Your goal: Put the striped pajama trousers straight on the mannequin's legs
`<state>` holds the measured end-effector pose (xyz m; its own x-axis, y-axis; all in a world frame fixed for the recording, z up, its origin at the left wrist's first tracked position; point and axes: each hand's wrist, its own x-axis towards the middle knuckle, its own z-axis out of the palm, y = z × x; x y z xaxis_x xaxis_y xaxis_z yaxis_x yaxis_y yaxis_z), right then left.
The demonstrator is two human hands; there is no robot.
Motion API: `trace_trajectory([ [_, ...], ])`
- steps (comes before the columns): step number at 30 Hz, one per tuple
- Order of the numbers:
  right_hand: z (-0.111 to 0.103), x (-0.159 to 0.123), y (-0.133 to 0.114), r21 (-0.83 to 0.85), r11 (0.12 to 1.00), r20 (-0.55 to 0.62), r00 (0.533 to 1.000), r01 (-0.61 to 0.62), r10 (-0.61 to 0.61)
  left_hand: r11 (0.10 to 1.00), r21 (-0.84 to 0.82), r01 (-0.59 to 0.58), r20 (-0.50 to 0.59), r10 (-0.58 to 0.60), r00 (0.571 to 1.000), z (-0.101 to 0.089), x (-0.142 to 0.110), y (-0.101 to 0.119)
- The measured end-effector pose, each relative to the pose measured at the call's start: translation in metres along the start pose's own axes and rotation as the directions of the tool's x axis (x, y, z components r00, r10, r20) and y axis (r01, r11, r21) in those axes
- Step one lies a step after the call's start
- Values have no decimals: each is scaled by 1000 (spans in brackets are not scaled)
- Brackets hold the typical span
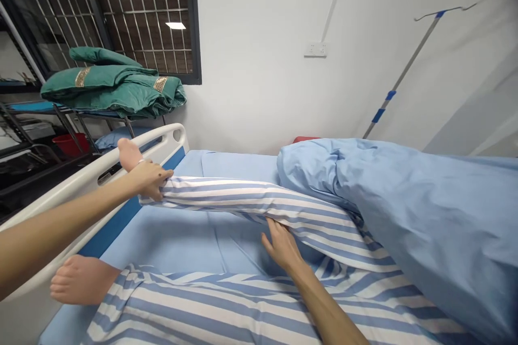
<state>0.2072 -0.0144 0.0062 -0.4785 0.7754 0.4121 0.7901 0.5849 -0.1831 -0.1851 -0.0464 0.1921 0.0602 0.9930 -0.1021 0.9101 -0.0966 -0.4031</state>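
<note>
A lying figure, a person or a manikin, wears blue-and-white striped trousers [226,197]. Its farther leg is raised off the mattress, running level toward the footboard. My left hand [149,177] is closed around that leg at the ankle, over the trouser cuff, just behind the bare foot [129,154]. Under the knee, my right hand [282,242] supports the leg from below, its thumb apart and its fingertips partly hidden by the cloth. The nearer leg lies on the bed with its bare foot [83,280] by the footboard. A light blue quilt [404,199] covers the upper thighs.
A white footboard [162,132] closes the bed's left end; light blue sheet [178,237] covers the mattress. Folded green bedding [117,86] is stacked beyond it under a barred window [141,16]. An IV pole [404,73] rises behind the quilt, near a wall socket [315,49].
</note>
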Motion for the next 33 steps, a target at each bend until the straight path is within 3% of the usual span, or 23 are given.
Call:
trace_trajectory([
  [2,-1,0,-1,-10,1000,-24,1000,-18,18,1000,-19,-4,-5,4,1000,13,-7,3],
  [6,-2,-3,-3,2,1000,49,999,-14,14,1000,-26,-16,58,18,998,44,-18,8],
  [9,-3,-4,-3,19,1000,88,996,8,-10,999,-30,-18,96,20,995,54,-22,10],
  [17,-9,-3,-7,97,992,290,956,-78,47,995,28,-91,75,89,993,39,-10,3],
  [22,-10,-1,-7,169,982,287,957,-86,34,993,61,-105,30,103,994,29,-2,-2],
  [25,-13,0,-6,230,970,308,951,-78,4,991,84,-107,37,104,994,32,-4,0],
  [28,-15,1,-6,306,949,345,938,-77,-35,990,91,-107,42,103,994,52,-8,6],
  [33,-11,1,-7,390,918,371,925,-71,-86,995,29,-93,39,92,995,111,-12,18],
])
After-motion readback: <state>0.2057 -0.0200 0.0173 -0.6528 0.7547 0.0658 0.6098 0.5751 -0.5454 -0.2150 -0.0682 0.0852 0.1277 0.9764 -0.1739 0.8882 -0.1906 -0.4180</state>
